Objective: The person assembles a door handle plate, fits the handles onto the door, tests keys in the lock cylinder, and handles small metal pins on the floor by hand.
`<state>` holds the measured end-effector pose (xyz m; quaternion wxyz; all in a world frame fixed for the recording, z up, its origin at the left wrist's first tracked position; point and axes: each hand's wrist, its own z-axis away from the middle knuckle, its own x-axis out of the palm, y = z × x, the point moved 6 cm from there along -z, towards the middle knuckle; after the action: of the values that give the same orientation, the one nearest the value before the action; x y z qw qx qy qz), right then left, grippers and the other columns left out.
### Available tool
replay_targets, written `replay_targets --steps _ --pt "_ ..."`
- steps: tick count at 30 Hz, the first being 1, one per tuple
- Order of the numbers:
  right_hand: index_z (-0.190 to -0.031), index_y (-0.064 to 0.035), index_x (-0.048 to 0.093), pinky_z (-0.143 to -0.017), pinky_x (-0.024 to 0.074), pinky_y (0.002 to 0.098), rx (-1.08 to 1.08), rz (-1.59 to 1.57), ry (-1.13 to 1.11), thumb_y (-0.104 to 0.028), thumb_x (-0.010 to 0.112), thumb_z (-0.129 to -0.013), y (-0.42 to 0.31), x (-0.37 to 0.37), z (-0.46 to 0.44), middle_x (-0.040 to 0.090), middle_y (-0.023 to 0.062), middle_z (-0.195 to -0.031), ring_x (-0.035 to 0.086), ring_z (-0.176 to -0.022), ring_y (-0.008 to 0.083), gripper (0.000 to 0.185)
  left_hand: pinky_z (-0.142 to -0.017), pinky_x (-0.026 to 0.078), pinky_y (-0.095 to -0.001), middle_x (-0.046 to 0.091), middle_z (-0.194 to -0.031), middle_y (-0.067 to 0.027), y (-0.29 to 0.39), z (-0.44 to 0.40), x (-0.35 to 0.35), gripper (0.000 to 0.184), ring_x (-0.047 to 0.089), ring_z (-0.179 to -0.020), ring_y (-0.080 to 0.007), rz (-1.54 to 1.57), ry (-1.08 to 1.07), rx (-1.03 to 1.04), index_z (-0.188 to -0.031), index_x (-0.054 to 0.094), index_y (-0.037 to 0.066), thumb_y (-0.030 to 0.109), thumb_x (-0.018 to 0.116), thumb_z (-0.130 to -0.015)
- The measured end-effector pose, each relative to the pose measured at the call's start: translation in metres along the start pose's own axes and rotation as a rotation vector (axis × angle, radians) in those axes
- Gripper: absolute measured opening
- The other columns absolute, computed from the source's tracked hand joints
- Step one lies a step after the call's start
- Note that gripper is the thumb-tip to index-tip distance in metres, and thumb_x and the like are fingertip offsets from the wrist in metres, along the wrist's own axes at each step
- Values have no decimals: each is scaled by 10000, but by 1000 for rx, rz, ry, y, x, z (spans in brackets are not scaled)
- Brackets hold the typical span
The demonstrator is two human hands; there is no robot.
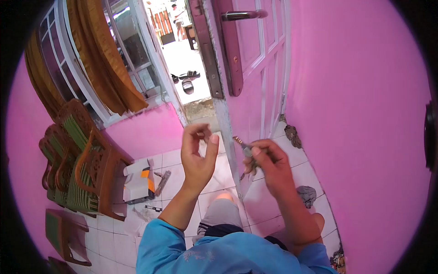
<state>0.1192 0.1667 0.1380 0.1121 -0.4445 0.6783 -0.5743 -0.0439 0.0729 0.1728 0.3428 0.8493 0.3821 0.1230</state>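
Note:
My right hand (273, 166) is closed around a small grey metal piece with a ridged, brass-coloured end (238, 140). That end points up and left, close to the edge of the pink door (248, 109); I cannot make out its exact kind. My left hand (199, 157) is raised on the other side of the door edge, fingers curved and apart from the thumb, with nothing visible in it. Above both hands, the door carries a lever handle (244, 15) on a long dark-red plate (234, 75). A metal lock faceplate (212, 68) runs along the door's edge.
An opened box (139, 187) and a metal tool-like piece (162, 182) lie on the tiled floor at left, near carved wooden chairs (86, 169). Crumpled grey cloth (306, 195) lies at right. Sandals (187, 86) and a person (177, 20) are outside the doorway.

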Motion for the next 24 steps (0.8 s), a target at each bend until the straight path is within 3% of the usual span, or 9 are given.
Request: replay_targets --steps 1,2,6,9,11,13,18,21,24 --pt "-1086 -30 646 -623 468 260 -11 -10 1 -194 609 -1007 -11 -1 -3 702 71 -882 650 -724 118 186 -862 456 -293 564 -1117 -79 11 -10 -1 376 555 -1007 -140 -79 74 173 -1260 500 -6 81 667 -935" --pt "-1100 -25 650 -619 461 245 -80 41 36 -189 615 -1003 -27 -5 -8 705 70 -891 649 -732 108 193 -1005 425 -354 512 -1261 -128 13 -22 1 562 520 -1172 -207 -96 58 182 -1364 401 -1 96 708 -903" --pt "-1139 -12 659 -665 481 234 -244 167 106 -123 652 -971 -73 -8 -30 694 77 -986 640 -813 97 201 -1011 432 -382 492 -1294 -175 20 -57 25 728 519 -1213 -262 -229 158 323 -1405 349 -29 147 779 -845" --pt "-1129 15 669 -748 504 250 -419 287 124 -57 672 -941 -91 -11 -52 649 62 -1053 625 -861 106 201 -1067 404 -415 469 -1333 -226 24 -72 47 855 493 -1279 -310 -307 142 208 -1436 292 -47 223 820 -820" --pt "-1114 20 681 -766 501 251 -494 364 166 -50 672 -936 -102 -8 -64 631 55 -1025 621 -844 109 191 -1048 425 -414 439 -1371 -259 32 -83 56 864 513 -1253 -323 -154 123 109 -1430 291 -59 260 822 -828" --pt "-1109 15 685 -762 502 256 -579 396 177 -48 674 -933 -103 -9 -81 634 66 -1020 625 -845 116 188 -986 471 -375 513 -1321 -253 30 -92 57 816 586 -1155 -290 -271 177 198 -1410 319 -68 262 808 -846" --pt "-1092 11 695 -751 507 268 -703 435 156 -53 679 -930 -116 1 -95 641 88 -1012 636 -856 135 175 -859 519 -344 689 -1018 -165 28 -94 58 694 678 -965 -228 -184 212 127 -1350 399 -76 233 787 -864" --pt "-1093 16 692 -756 514 276 -710 431 138 -64 680 -935 -117 2 -101 645 95 -1016 643 -866 143 178 -864 511 -317 655 -1088 -123 33 -92 61 545 645 -978 -185 -143 209 83 -1269 477 -26 220 775 -885" --pt "-1092 20 692 -764 517 277 -708 445 154 -65 682 -934 -117 0 -106 646 97 -1011 646 -868 144 180 -779 537 -323 712 -993 -169 30 -94 60 667 700 -876 -217 -212 243 115 -1330 408 -84 222 780 -869"
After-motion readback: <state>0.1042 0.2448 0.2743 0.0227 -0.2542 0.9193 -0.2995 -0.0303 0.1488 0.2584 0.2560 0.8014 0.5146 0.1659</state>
